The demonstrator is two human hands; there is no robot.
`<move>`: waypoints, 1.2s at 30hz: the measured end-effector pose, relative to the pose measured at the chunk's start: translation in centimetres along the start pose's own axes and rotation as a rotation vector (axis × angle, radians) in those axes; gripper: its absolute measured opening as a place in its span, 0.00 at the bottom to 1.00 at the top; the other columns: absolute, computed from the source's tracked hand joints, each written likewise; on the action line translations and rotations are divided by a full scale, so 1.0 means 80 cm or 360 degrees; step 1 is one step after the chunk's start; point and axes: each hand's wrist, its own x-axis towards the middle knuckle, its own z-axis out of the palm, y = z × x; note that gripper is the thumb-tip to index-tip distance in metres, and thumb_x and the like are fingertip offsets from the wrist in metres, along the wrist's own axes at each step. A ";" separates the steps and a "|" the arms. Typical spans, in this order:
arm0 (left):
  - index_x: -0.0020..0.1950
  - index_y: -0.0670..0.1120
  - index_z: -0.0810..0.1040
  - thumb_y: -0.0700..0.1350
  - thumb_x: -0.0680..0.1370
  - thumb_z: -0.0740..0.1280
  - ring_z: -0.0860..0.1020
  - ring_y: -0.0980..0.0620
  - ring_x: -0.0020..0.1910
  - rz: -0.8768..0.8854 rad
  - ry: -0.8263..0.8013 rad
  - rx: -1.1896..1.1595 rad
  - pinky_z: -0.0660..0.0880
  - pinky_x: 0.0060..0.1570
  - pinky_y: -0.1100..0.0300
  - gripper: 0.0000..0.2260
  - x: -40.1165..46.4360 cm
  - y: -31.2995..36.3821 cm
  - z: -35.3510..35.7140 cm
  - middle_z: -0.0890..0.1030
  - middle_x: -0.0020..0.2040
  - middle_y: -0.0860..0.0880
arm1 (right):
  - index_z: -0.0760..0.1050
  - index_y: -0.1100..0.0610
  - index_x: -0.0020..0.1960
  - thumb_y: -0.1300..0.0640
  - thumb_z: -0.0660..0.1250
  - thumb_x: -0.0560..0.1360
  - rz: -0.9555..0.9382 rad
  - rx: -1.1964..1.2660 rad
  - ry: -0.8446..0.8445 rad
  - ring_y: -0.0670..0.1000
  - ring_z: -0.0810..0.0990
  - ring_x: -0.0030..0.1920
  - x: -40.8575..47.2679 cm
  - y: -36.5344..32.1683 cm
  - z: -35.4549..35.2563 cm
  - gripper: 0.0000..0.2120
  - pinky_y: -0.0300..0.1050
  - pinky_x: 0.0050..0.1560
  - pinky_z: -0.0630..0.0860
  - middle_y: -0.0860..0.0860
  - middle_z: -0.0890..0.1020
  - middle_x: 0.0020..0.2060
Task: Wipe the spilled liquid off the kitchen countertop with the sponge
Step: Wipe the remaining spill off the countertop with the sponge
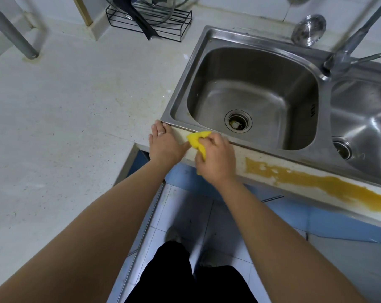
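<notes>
While the left hand [164, 142] rests flat on the surface [65, 106], the right hand [215, 159] grips the sponge [197, 139] beside the orange spill [316, 182].

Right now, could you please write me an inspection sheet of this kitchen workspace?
Surface: pale countertop; orange-yellow spilled liquid lies along the front strip below the sink, to the right of the hands.
Job's things: yellow sponge on the strip by the sink's near corner.
Clutter: black wire rack at the back; round metal strainer behind the sink.
Hands: right hand grips the sponge; left hand rests flat on the counter edge.
Cables: nothing seen.
Surroundings: faucet, second basin, blue cabinet fronts, tiled floor.
</notes>
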 end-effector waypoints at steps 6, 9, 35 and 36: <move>0.77 0.37 0.42 0.61 0.77 0.61 0.42 0.43 0.77 0.0010 0.0024 0.0039 0.44 0.74 0.49 0.43 0.000 0.000 0.001 0.42 0.77 0.40 | 0.75 0.61 0.54 0.57 0.61 0.73 0.0454 -0.0081 0.0146 0.58 0.71 0.55 -0.004 0.024 -0.022 0.13 0.48 0.55 0.64 0.58 0.74 0.53; 0.76 0.37 0.42 0.57 0.78 0.61 0.41 0.43 0.77 -0.0015 -0.0012 -0.0026 0.43 0.74 0.50 0.40 0.001 0.001 0.000 0.41 0.77 0.40 | 0.74 0.59 0.58 0.54 0.60 0.74 0.0067 -0.0009 -0.0052 0.58 0.69 0.58 0.004 -0.023 -0.003 0.16 0.49 0.59 0.63 0.57 0.72 0.57; 0.77 0.38 0.44 0.61 0.77 0.61 0.42 0.42 0.77 0.0083 0.0034 0.0061 0.45 0.74 0.49 0.42 0.004 -0.010 0.003 0.42 0.77 0.40 | 0.75 0.63 0.51 0.55 0.62 0.72 0.0199 -0.0115 0.0130 0.59 0.73 0.51 -0.006 0.025 -0.010 0.13 0.49 0.50 0.66 0.58 0.75 0.50; 0.77 0.38 0.45 0.61 0.77 0.61 0.42 0.42 0.77 0.0083 0.0035 0.0068 0.46 0.74 0.49 0.42 0.004 -0.010 0.003 0.42 0.78 0.40 | 0.74 0.62 0.50 0.55 0.62 0.72 0.0368 -0.0101 0.0182 0.58 0.72 0.50 -0.012 0.042 -0.020 0.12 0.48 0.49 0.66 0.58 0.75 0.49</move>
